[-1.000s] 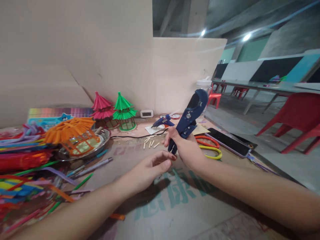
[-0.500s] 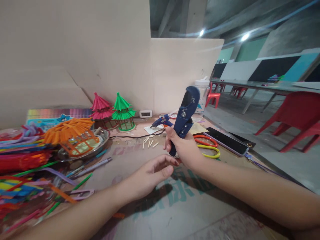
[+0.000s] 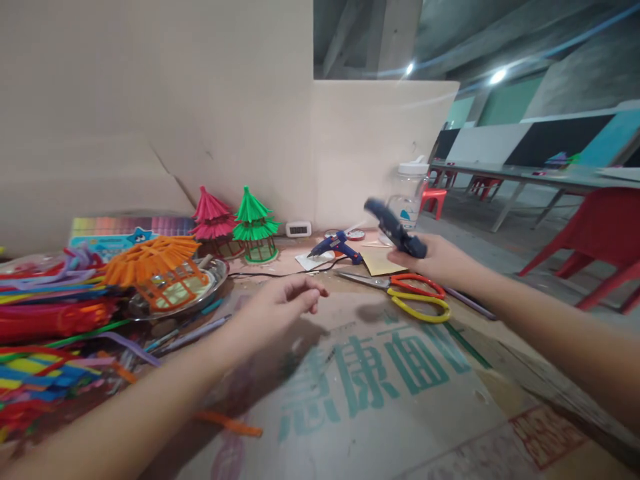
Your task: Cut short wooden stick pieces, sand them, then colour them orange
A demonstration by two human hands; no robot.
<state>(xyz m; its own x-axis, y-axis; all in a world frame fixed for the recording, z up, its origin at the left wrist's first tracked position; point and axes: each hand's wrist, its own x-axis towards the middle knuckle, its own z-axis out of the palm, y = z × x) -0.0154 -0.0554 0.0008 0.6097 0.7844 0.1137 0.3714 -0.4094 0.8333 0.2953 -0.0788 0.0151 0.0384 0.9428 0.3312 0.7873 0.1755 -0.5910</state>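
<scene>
My right hand (image 3: 440, 260) is closed around a dark blue, plier-like hand tool (image 3: 393, 227), held above the table's right side. The tool is blurred and its head points up and to the left. Below it lie scissors (image 3: 420, 307) with one red and one yellow handle. My left hand (image 3: 287, 300) hovers over the middle of the table, fingers loosely curled, and nothing shows in them. It covers most of the short pale sticks (image 3: 313, 273). Behind it, a blue glue gun (image 3: 333, 245) rests near a white pad.
At left are bundled coloured pipe cleaners (image 3: 50, 313) and a metal tray (image 3: 223, 270) with an orange-roofed model (image 3: 155, 267). Green (image 3: 255, 223) and pink (image 3: 213, 213) roofed models stand behind, beside a small digital clock (image 3: 299, 229). A clear bottle (image 3: 407, 193) stands at the back right.
My right hand has moved right with the blue tool, which now tilts left and lower. My left hand has drawn away to the left and slightly up. The scissors and glue gun are now less covered.
</scene>
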